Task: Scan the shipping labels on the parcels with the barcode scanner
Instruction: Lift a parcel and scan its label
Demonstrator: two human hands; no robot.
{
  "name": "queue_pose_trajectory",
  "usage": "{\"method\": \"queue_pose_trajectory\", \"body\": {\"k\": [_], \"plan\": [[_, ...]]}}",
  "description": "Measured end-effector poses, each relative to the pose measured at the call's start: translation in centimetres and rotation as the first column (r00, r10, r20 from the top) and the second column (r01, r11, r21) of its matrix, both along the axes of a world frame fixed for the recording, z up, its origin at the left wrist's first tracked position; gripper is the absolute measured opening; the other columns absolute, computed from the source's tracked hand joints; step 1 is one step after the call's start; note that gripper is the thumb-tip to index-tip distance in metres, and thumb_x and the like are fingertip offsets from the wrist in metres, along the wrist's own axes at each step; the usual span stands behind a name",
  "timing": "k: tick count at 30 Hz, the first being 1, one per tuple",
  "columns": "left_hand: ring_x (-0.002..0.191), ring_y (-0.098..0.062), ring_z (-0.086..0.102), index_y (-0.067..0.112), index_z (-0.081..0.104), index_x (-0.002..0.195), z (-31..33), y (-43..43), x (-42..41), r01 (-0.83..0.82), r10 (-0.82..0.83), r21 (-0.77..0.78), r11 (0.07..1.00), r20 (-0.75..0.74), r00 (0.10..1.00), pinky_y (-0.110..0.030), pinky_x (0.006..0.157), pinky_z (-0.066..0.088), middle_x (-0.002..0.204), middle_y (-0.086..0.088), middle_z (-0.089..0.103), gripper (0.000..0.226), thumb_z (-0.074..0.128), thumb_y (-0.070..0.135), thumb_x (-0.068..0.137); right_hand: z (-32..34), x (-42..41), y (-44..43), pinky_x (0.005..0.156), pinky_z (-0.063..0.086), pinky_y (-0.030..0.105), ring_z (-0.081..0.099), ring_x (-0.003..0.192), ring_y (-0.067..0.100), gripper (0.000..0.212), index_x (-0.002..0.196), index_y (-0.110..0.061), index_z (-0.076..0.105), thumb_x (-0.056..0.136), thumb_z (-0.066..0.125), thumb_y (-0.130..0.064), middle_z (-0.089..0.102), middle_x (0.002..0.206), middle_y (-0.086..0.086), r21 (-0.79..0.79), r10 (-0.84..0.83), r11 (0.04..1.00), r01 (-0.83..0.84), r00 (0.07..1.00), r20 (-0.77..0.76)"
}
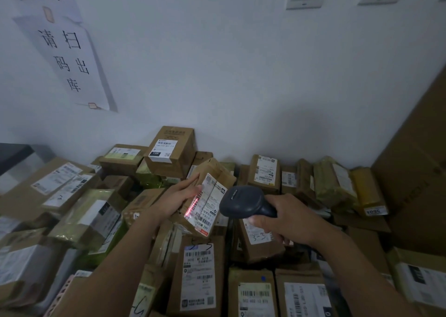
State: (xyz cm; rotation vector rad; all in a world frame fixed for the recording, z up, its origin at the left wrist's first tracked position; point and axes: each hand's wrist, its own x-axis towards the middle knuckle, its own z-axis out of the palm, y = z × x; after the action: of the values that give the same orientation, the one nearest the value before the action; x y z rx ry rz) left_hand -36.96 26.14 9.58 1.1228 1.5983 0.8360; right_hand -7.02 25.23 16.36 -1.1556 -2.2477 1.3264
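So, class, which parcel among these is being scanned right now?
The parcel held up in the left hand: the red line from the scanner crosses its label. The rest lie in the pile.

A brown parcel (218,172) tilts above a heap of labelled parcels (198,275), its white shipping label (212,201) crossed by a red scan line, seemingly over the barcode, from the dark grey barcode scanner (241,203) just beside it.
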Motion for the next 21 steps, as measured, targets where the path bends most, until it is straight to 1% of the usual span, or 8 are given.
{"method": "queue_pose_trajectory", "body": {"k": [3, 5, 7, 8, 11, 13, 17, 21], "plan": [[0.108, -0.018, 0.067, 0.066, 0.051, 0.121, -0.5, 0.4, -0.2, -0.031, 0.030, 0.005, 1.000, 0.050, 0.998, -0.047, 0.103, 0.048, 0.123, 0.007, 0.067, 0.058, 0.072, 0.067, 0.067, -0.6, 0.6, 0.6, 0.049, 0.047, 0.021, 0.055, 0.045, 0.006, 0.009, 0.096, -0.035, 0.059, 0.092, 0.066, -0.030, 0.064, 0.055, -0.009, -0.011, -0.039, 0.999, 0.039, 0.997, -0.068], [0.106, -0.019, 0.069, 0.063, 0.053, 0.124, -1.0, 1.1, -0.2, -0.065, 0.063, 0.018, 0.998, 0.110, 0.992, -0.048, 0.101, 0.049, 0.120, 0.005, 0.070, 0.063, 0.074, 0.066, 0.065, -0.9, 1.1, 1.2, 0.049, 0.047, 0.024, 0.055, 0.044, 0.010, 0.005, 0.094, -0.030, 0.060, 0.093, 0.064, -0.027, 0.064, 0.053, -0.010, -0.018, -0.113, 0.994, 0.111, 0.986, -0.123], [0.106, -0.022, 0.070, 0.052, 0.052, 0.134, -1.4, 1.8, 0.4, -0.088, 0.080, 0.047, 0.995, 0.164, 0.983, -0.051, 0.099, 0.050, 0.119, 0.001, 0.071, 0.069, 0.073, 0.063, 0.069, -1.2, 1.6, 2.1, 0.047, 0.047, 0.027, 0.055, 0.044, 0.014, 0.009, 0.087, -0.020, 0.061, 0.094, 0.063, -0.026, 0.066, 0.056, -0.003, -0.055, -0.230, 0.973, 0.223, 0.953, -0.199], [0.106, -0.024, 0.070, 0.045, 0.053, 0.136, -1.6, 2.3, 0.9, -0.098, 0.083, 0.065, 0.993, 0.204, 0.975, -0.053, 0.099, 0.050, 0.118, -0.001, 0.072, 0.066, 0.072, 0.059, 0.074, -1.4, 1.8, 2.7, 0.045, 0.047, 0.029, 0.054, 0.044, 0.016, 0.013, 0.085, -0.016, 0.061, 0.095, 0.062, -0.025, 0.066, 0.059, 0.002, -0.090, -0.293, 0.956, 0.279, 0.925, -0.243], [0.105, -0.029, 0.070, 0.027, 0.062, 0.129, -1.9, 3.9, 3.0, -0.174, 0.141, 0.076, 0.982, 0.324, 0.935, -0.055, 0.098, 0.050, 0.115, -0.008, 0.073, 0.038, 0.061, 0.041, 0.094, -1.9, 2.3, 5.1, 0.044, 0.044, 0.030, 0.052, 0.041, 0.019, 0.025, 0.086, -0.005, 0.059, 0.095, 0.060, -0.028, 0.065, 0.064, 0.009, -0.176, -0.447, 0.895, 0.411, 0.825, -0.347], [0.103, -0.029, 0.071, 0.022, 0.063, 0.124, -2.1, 4.9, 4.3, -0.219, 0.180, 0.055, 0.974, 0.396, 0.900, -0.053, 0.096, 0.052, 0.113, -0.010, 0.073, 0.032, 0.057, 0.037, 0.097, -2.0, 2.4, 6.9, 0.042, 0.043, 0.029, 0.051, 0.041, 0.019, 0.028, 0.086, -0.005, 0.058, 0.094, 0.060, -0.031, 0.064, 0.068, 0.012, -0.220, -0.521, 0.853, 0.473, 0.753, -0.402], [0.098, -0.027, 0.072, 0.019, 0.064, 0.115, -2.2, 8.0, 6.4, -0.241, 0.204, 0.014, 0.971, 0.486, 0.850, -0.044, 0.085, 0.055, 0.107, -0.010, 0.075, 0.025, 0.052, 0.034, 0.100, -2.5, 2.5, 10.4, 0.040, 0.042, 0.026, 0.052, 0.042, 0.019, 0.030, 0.088, -0.003, 0.060, 0.095, 0.061, -0.032, 0.064, 0.067, 0.012, -0.283, -0.625, 0.778, 0.560, 0.651, -0.430], [0.102, -0.029, 0.071, 0.015, 0.064, 0.122, -3.1, 12.3, 8.8, -0.155, 0.136, 0.001, 0.988, 0.480, 0.867, -0.045, 0.089, 0.055, 0.111, -0.011, 0.074, 0.032, 0.052, 0.036, 0.100, -4.4, 2.6, 13.2, 0.044, 0.045, 0.029, 0.055, 0.046, 0.020, 0.032, 0.091, -0.002, 0.060, 0.094, 0.061, -0.034, 0.065, 0.068, 0.013, -0.320, -0.673, 0.738, 0.594, 0.622, -0.400]]}}
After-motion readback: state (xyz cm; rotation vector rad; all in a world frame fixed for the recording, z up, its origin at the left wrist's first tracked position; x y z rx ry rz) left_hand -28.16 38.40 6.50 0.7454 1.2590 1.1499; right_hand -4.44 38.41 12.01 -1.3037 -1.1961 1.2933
